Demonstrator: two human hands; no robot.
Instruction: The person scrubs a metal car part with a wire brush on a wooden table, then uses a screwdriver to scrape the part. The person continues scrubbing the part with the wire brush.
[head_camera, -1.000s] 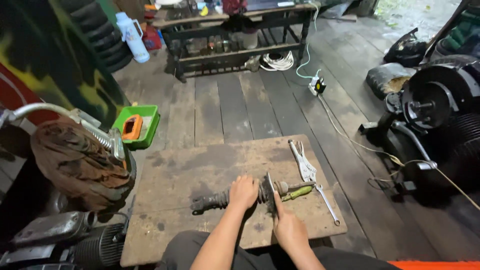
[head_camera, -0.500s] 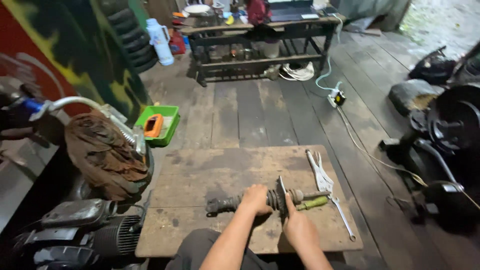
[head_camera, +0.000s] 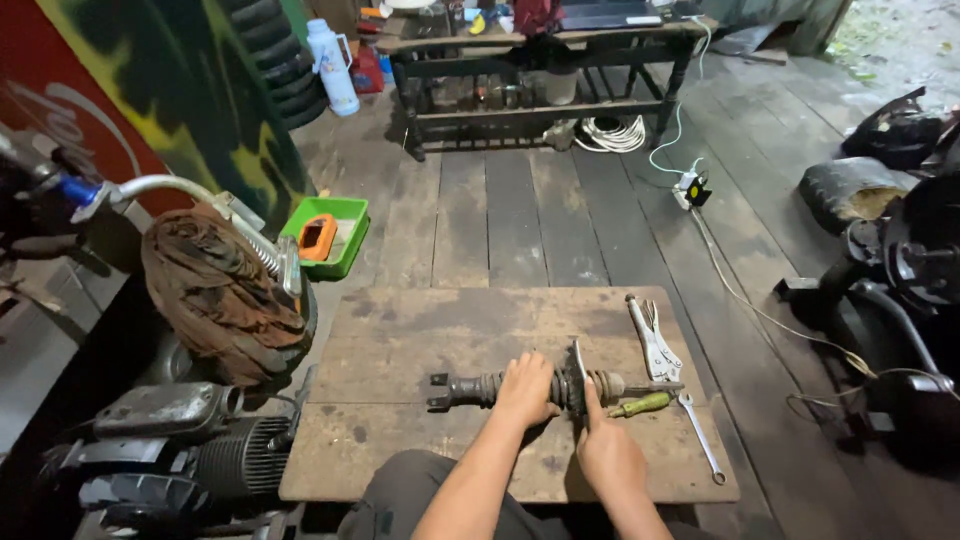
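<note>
Left hand (head_camera: 525, 388) gripped the drive shaft (head_camera: 500, 388) mid-board (head_camera: 420, 320); right hand (head_camera: 607, 455) held its flange disc (head_camera: 578, 375), index finger along it. Best pinned flat, near the front edge.

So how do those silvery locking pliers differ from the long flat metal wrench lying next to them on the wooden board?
The silvery locking pliers are broad, with two handles and a jaw end pointing away from the person; the long flat metal wrench is one slim bar with a small ring at its near end. The pliers lie farther from the person, the wrench nearer the board's right edge. Both are bare metal, lying flat on the board and untouched by either hand.
</note>
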